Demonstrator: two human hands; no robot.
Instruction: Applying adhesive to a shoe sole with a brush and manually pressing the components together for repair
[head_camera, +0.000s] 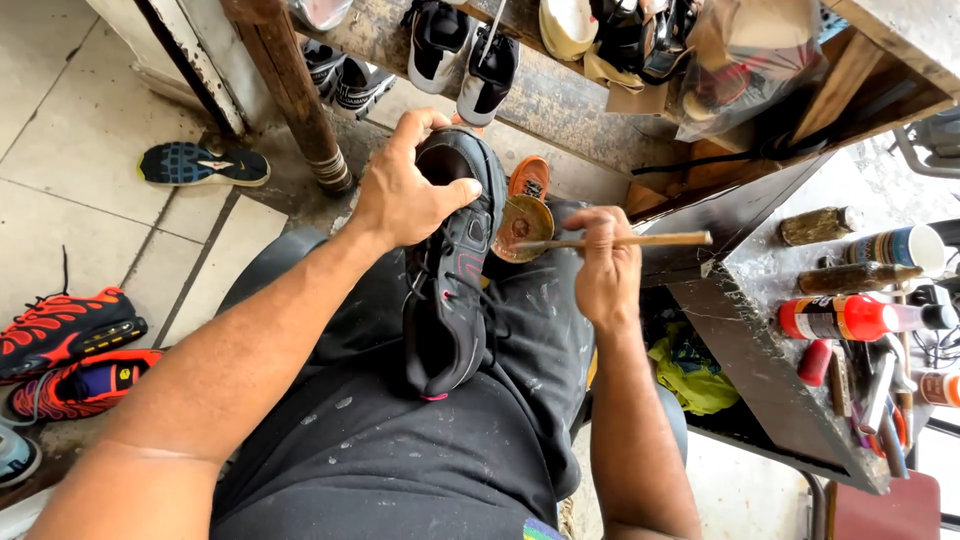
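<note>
A black lace-up sneaker with dark red accents (450, 270) lies along the person's lap on dark, paint-flecked trousers (400, 440). The left hand (405, 190) grips its far end, thumb pressed across the upper. The right hand (605, 270) pinches a thin wooden-handled brush (620, 241), held level, its tip over a small round open tin (524, 228) just beside the shoe. At the right, a dark worktable (760, 370) carries a red plastic bottle (840, 317) and several other bottles and tools. On the tiled floor at the left lie orange-and-black trainers (65, 330) and a blue-soled shoe (203, 164). A far shelf holds black-and-white sneakers (462, 50).
</note>
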